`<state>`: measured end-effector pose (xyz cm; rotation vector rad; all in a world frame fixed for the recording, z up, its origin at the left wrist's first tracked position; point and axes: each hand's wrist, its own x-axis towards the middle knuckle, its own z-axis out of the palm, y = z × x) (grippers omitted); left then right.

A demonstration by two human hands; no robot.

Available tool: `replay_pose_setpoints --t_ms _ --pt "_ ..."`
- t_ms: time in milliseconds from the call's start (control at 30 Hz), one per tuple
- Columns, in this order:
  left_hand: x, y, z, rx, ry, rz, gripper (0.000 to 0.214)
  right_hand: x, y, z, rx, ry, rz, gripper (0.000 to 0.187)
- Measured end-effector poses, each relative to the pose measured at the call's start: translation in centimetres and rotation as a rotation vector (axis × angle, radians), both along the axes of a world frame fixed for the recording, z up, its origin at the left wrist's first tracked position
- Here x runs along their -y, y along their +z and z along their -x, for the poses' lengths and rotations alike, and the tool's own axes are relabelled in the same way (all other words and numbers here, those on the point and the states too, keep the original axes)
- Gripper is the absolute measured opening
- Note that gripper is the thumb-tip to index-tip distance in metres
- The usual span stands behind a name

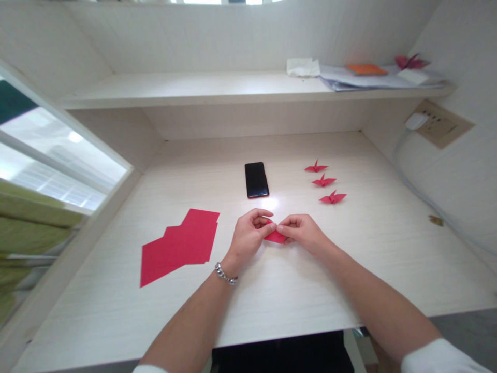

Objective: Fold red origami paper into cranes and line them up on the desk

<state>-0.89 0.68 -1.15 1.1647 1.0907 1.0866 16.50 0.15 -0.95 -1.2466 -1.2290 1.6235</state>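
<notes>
Nearest the camera, a white sleeve (438, 357) ended on the right forearm (378, 292), and both arms lay over the pale desk (291, 295). In this head view the left hand (249, 231), a chain bracelet (226, 274) at its wrist, and the right hand (305, 232) each had a narrow pinch on one small red paper (276, 237), which sat between them, thumbs on top and almost meeting. The fingers covered much of it, so the exact crease could not be made out. Good folding here, as a judgement, called for edges lined up before any pressure, one hand steadying while the other ran a thumb outward along the fold, and a light touch, since thin paper would probably crumple if the two pinches pulled apart. Flat red sheets (182, 243) overlapped left of the left hand, a dark phone (257, 180) lay just beyond the hands, and three folded red birds (333, 198) stood beyond the right hand, their sharp points a fair standard for crispness.
</notes>
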Motion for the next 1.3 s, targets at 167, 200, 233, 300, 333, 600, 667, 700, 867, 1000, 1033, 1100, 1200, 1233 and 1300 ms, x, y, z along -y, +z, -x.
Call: replay_pose_setpoints --t_ms 167,200,233,300,333,600,667,700,867,1000,1033,1100,1200,1233,1300 --pt "0.02 0.03 0.08 0.002 -0.015 -0.008 0.035 -0.14 -0.17 -0.2 0.052 0.073 -0.023 0.031" --pt "0.04 0.03 0.08 0.005 -0.018 -0.011 0.034 -0.15 -0.22 -0.21 0.049 0.077 -0.02 0.03" --pt "0.05 0.05 0.08 0.013 -0.021 -0.014 0.034 -0.16 -0.27 -0.21 0.045 0.08 -0.016 0.03" --pt "0.05 0.07 0.06 0.034 -0.029 -0.012 0.031 -0.14 -0.31 -0.18 0.038 0.079 -0.011 0.028" --pt "0.04 0.09 0.04 0.046 -0.032 -0.009 0.029 -0.13 -0.32 -0.16 0.034 0.076 -0.011 0.028" --pt "-0.12 0.24 -0.13 0.006 -0.032 -0.008 0.031 -0.09 -0.35 0.03 0.04 0.026 -0.011 0.026" --pt "-0.07 0.18 -0.15 -0.018 -0.032 -0.012 0.034 -0.06 -0.34 0.08 0.047 0.012 -0.01 0.025" --pt "-0.04 0.13 -0.15 -0.021 -0.029 -0.014 0.035 -0.03 -0.32 0.1 0.047 0.008 -0.007 0.025" --pt "0.04 -0.18 -0.17 -0.008 -0.007 -0.007 0.035 0.07 -0.27 0.16 0.031 0.014 0.014 0.026" --pt "0.16 -0.14 -0.29 -0.005 0.006 -0.007 0.035 0.02 -0.51 0.13 0.028 0.018 0.007 0.029" --pt "0.19 -0.1 -0.33 -0.008 0.012 -0.007 0.034 -0.02 -0.59 0.11 0.031 0.026 0.005 0.029" --pt "0.25 -0.02 -0.38 -0.013 0.025 -0.006 0.034 -0.09 -0.72 0.05 0.043 0.045 0.002 0.03" --pt "0.3 0.05 -0.41 -0.016 0.04 -0.011 0.033 -0.16 -0.75 -0.07 0.072 0.072 -0.009 0.027" --pt "0.31 0.07 -0.42 -0.018 0.045 -0.013 0.034 -0.16 -0.71 -0.1 0.088 0.083 -0.021 0.026" --pt "0.31 0.1 -0.44 -0.021 0.05 -0.014 0.034 -0.13 -0.57 -0.12 0.135 0.107 -0.062 0.023"
